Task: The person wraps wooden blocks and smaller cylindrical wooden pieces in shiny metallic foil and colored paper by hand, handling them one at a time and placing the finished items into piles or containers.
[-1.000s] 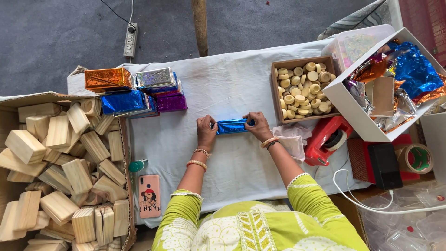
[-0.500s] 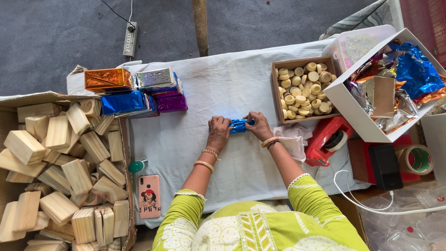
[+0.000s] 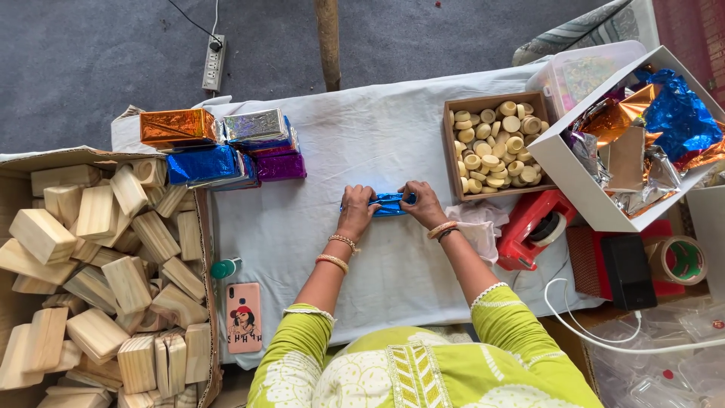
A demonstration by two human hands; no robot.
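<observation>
head | white cloth (image 3: 377,143) on grey floor (image 3: 91,60) | brown box (image 3: 451,151): round pieces (image 3: 495,147) | carton (image 3: 204,227): wooden blocks (image 3: 98,257) | left hand (image 3: 356,213), right hand (image 3: 423,204): fingers clamped on blue foil block (image 3: 390,203)

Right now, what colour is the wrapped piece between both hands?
Shiny metallic blue foil: the wrapped piece sits between the left hand and right hand, clearest in the head view.

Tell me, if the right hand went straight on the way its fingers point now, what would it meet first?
The right hand points left along the blue foil-wrapped piece it grips, so it would first meet the left hand on the other end. Both rest on the white cloth, so depth seems no doubt.
</observation>
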